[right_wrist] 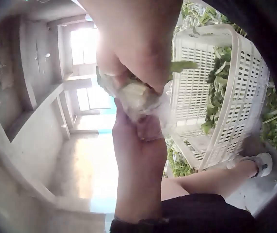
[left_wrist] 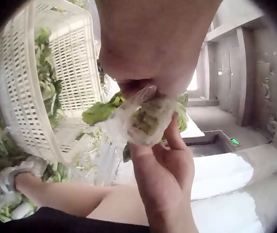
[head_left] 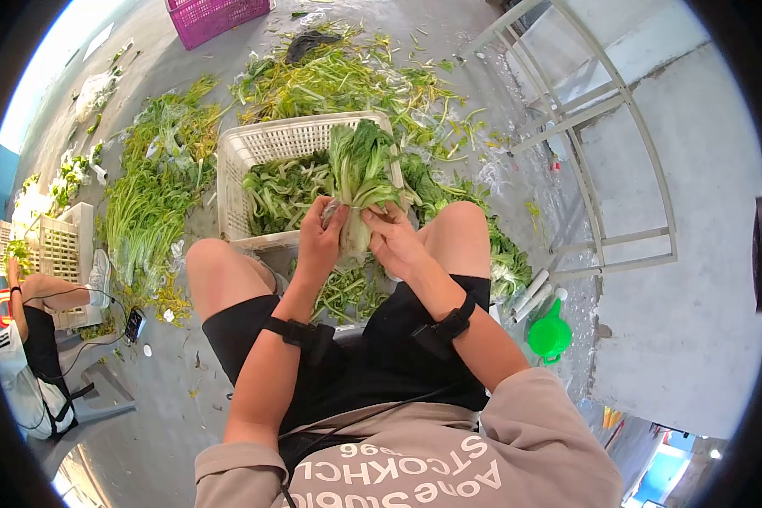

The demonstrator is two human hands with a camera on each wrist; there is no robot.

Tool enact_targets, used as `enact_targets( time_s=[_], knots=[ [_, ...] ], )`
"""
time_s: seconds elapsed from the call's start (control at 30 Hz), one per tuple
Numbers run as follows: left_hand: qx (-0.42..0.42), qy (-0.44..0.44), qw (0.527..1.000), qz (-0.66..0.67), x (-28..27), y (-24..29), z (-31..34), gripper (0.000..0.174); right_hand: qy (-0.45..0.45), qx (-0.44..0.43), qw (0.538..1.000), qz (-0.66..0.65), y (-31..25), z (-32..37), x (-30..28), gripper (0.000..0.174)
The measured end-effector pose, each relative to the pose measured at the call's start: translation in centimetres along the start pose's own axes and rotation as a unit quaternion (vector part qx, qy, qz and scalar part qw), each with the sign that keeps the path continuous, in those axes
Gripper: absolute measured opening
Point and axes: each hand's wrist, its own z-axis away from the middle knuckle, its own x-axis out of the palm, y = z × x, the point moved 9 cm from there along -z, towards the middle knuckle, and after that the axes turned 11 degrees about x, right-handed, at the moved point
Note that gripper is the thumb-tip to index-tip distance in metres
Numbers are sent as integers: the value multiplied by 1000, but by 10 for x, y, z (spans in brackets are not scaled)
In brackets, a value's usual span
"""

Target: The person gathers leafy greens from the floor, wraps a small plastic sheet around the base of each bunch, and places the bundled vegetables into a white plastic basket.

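Observation:
Upright in front of the knees is a head of leafy greens (head_left: 360, 165), its broad leaves pointing away and its pale stem end toward the body. My left hand (head_left: 320, 237) grips its left side near the base, with clear plastic film (left_wrist: 116, 124) bunched at the fingers. From the other side, my right hand (head_left: 395, 240) pinches the lower leaves and stem with thumb and fingers. In the right wrist view, the cut pale base (right_wrist: 137, 97) shows between both hands, partly covered by the film. The white basket (head_left: 229, 186) behind it holds loose green leaves (head_left: 284, 195).
Piles of trimmed greens (head_left: 148, 195) and yellowed leaves (head_left: 339, 80) spread over the floor. A purple crate (head_left: 216, 19) stands at the far side. To the right are a metal frame (head_left: 584, 110) and a green plastic scoop (head_left: 550, 334). Another person (head_left: 38, 347) sits at left.

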Motion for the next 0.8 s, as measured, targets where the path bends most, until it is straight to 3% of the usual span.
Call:
enact_targets(
  time_s=[0.13,0.2,0.23,0.3,0.43,0.5,0.57,0.6,0.67,0.8],
  knots=[
    [-49,-30,997,56,-2,-1,2,14,11,41,999,4,1,2,1,35],
    [-71,-40,994,79,-2,-3,4,14,-26,181,983,22,17,7,10,40],
    [-78,-38,992,87,-2,-3,4,14,-26,179,983,21,16,7,11,40],
    [-83,-38,991,94,-1,-3,4,13,-54,270,961,-30,35,11,17,46],
    [-101,-43,984,142,1,-7,3,14,-80,256,962,-38,41,8,17,46],
    [-101,-48,983,145,0,-11,2,14,-52,207,977,16,38,-1,5,40],
    [-61,-53,997,3,-8,-12,-2,15,-16,180,983,34,39,-7,-4,33],
    [-62,-53,997,3,-8,-12,-2,15,21,152,987,50,35,-7,-7,27],
    [-49,-11,992,-112,-20,-10,-4,19,46,142,987,65,33,-7,-9,27],
    [-41,17,983,-176,-25,-4,-4,21,127,132,971,156,28,-8,-19,34]
  ],
)
